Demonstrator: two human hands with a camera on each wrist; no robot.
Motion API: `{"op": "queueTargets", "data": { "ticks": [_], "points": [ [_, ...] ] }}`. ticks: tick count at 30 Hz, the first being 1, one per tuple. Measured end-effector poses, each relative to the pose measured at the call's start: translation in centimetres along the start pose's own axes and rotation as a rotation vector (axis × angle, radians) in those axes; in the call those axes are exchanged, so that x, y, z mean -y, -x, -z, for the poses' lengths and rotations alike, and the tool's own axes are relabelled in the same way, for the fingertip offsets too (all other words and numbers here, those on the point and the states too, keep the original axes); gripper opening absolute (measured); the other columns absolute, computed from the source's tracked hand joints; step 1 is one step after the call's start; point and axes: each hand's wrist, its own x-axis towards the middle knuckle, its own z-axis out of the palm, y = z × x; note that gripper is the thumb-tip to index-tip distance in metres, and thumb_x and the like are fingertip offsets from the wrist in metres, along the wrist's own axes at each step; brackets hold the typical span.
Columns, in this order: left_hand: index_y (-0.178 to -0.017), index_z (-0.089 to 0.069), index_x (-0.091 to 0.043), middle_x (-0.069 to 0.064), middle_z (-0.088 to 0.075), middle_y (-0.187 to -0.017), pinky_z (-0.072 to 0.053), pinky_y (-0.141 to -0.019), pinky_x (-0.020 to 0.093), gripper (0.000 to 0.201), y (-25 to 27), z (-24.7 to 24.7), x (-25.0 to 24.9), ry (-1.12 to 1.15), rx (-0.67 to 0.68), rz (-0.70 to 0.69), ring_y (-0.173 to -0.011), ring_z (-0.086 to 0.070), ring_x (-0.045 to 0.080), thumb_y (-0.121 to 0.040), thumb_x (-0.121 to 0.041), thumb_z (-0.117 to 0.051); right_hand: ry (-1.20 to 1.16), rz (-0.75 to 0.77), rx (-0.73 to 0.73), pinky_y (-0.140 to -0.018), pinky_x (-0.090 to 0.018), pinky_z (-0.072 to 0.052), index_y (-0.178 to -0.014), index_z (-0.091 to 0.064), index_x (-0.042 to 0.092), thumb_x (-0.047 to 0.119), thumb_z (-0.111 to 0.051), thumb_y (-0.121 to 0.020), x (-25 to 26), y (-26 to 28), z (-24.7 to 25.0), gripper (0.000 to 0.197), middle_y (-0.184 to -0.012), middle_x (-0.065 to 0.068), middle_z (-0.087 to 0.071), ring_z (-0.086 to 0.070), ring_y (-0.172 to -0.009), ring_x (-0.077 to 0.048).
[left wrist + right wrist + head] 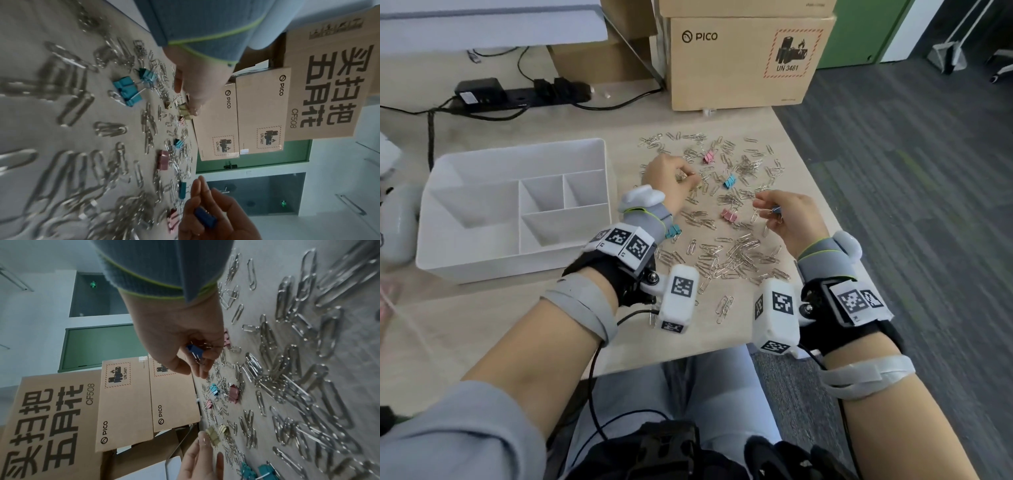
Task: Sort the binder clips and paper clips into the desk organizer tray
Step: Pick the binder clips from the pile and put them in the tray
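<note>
A white desk organizer tray (517, 147) with several compartments sits on the table's left. To its right lie many silver paper clips (736, 253), mixed with pink (729, 215) and teal binder clips (729, 181). My left hand (688, 175) reaches into the far part of the pile and pinches a gold binder clip (185, 110) that lies on the table. Hovering just above the pile's right side, my right hand (770, 209) holds a dark blue binder clip (194, 348). More clips seem tucked in its palm.
Cardboard PICO boxes (739, 61) stand at the back of the table just beyond the pile. A black power strip (524, 94) with cables lies behind the tray. The table's right edge (825, 205) runs close to the right hand, with carpet below.
</note>
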Motion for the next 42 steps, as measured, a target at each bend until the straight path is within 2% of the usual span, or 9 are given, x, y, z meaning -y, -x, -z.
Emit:
{"op": "queueTargets", "data": {
  "ticks": [6, 13, 21, 24, 27, 30, 32, 37, 42],
  "points": [
    [-0.086, -0.073, -0.011, 0.004, -0.062, -0.079, -0.035, -0.064, 0.021, 0.012, -2.5, -0.1, 0.4, -0.034, 0.077, 0.132, -0.073, -0.051, 0.016, -0.078, -0.018, -0.068, 0.088, 0.056, -0.012, -0.044, -0.011, -0.036, -0.100, -0.065, 0.003, 0.006, -0.052, -0.086, 0.2, -1.7, -0.7, 0.019, -0.077, -0.002, -0.062, -0.050, -0.060, -0.008],
    [-0.086, -0.074, -0.008, 0.009, -0.073, -0.092, -0.054, -0.078, 0.029, 0.013, -3.9, -0.9, 1.6, -0.058, 0.102, 0.172, -0.084, -0.066, 0.022, -0.077, -0.015, -0.069, 0.148, 0.089, 0.030, -0.043, -0.009, -0.039, -0.103, -0.065, 0.002, -0.001, -0.057, -0.084, 0.5, -2.6, -0.9, 0.021, -0.075, -0.004, -0.062, -0.054, -0.060, -0.006],
    [-0.082, -0.075, -0.008, 0.010, -0.073, -0.080, -0.057, -0.070, 0.028, 0.011, -3.8, -0.8, 2.0, 0.038, 0.048, 0.202, -0.072, -0.067, 0.022, -0.076, -0.015, -0.071, 0.082, 0.089, 0.106, -0.053, -0.010, -0.050, -0.097, -0.064, 0.000, -0.010, -0.059, -0.080, 0.9, -2.0, -1.7, 0.021, -0.077, -0.006, -0.062, -0.060, -0.068, -0.012],
    [-0.076, -0.074, -0.008, 0.000, -0.066, -0.062, -0.044, -0.051, 0.008, 0.010, -3.2, 0.2, 1.6, 0.089, 0.039, 0.149, -0.054, -0.058, 0.005, -0.076, -0.017, -0.071, 0.022, 0.080, 0.130, -0.058, -0.014, -0.053, -0.089, -0.063, -0.001, -0.007, -0.053, -0.084, 1.2, -1.4, -2.8, 0.012, -0.075, -0.010, -0.060, -0.059, -0.065, -0.016],
    [-0.075, -0.074, -0.005, 0.002, -0.066, -0.062, -0.043, -0.054, 0.004, 0.009, -2.3, 1.4, 1.1, 0.202, -0.004, 0.076, -0.043, -0.054, -0.007, -0.076, -0.013, -0.071, -0.031, 0.072, 0.150, -0.059, -0.017, -0.054, -0.083, -0.062, -0.003, -0.006, -0.048, -0.086, 1.5, -0.9, -3.9, 0.015, -0.075, -0.012, -0.058, -0.058, -0.064, -0.020],
    [-0.081, -0.074, -0.004, 0.010, -0.071, -0.076, -0.054, -0.063, 0.018, 0.010, -1.3, 3.1, 0.9, 0.292, -0.019, 0.019, -0.048, -0.059, -0.002, -0.075, -0.011, -0.073, -0.042, 0.078, 0.174, -0.065, -0.021, -0.056, -0.079, -0.062, -0.003, -0.009, -0.042, -0.086, 1.6, -0.3, -5.1, 0.022, -0.074, -0.015, -0.059, -0.059, -0.066, -0.024],
    [-0.083, -0.074, -0.005, 0.005, -0.069, -0.072, -0.055, -0.064, 0.028, 0.011, -0.4, 4.5, 1.0, 0.301, -0.019, 0.002, -0.053, -0.059, 0.006, -0.075, -0.012, -0.073, -0.043, 0.087, 0.201, -0.071, -0.021, -0.057, -0.080, -0.062, -0.003, -0.012, -0.042, -0.085, 1.6, 0.3, -6.3, 0.023, -0.074, -0.015, -0.058, -0.059, -0.069, -0.022],
    [-0.082, -0.072, -0.017, -0.013, -0.063, -0.066, -0.053, -0.052, 0.021, 0.006, 1.6, 8.7, 2.2, 0.340, -0.074, -0.012, -0.042, -0.056, 0.000, -0.077, -0.012, -0.071, -0.004, 0.135, 0.307, -0.077, -0.025, -0.058, -0.079, -0.062, -0.001, -0.016, -0.054, -0.083, 1.3, 2.1, -9.9, 0.017, -0.075, -0.014, -0.059, -0.062, -0.069, -0.020],
    [-0.084, -0.073, -0.009, 0.009, -0.064, -0.062, -0.050, -0.049, 0.019, 0.007, 3.2, 13.1, 5.0, 0.324, -0.190, 0.010, -0.042, -0.053, 0.004, -0.078, -0.011, -0.070, 0.037, 0.181, 0.394, -0.070, -0.021, -0.059, -0.079, -0.062, -0.001, -0.017, -0.058, -0.080, 1.1, 3.9, -13.3, 0.016, -0.076, -0.016, -0.063, -0.068, -0.057, -0.014]
  ]
}}
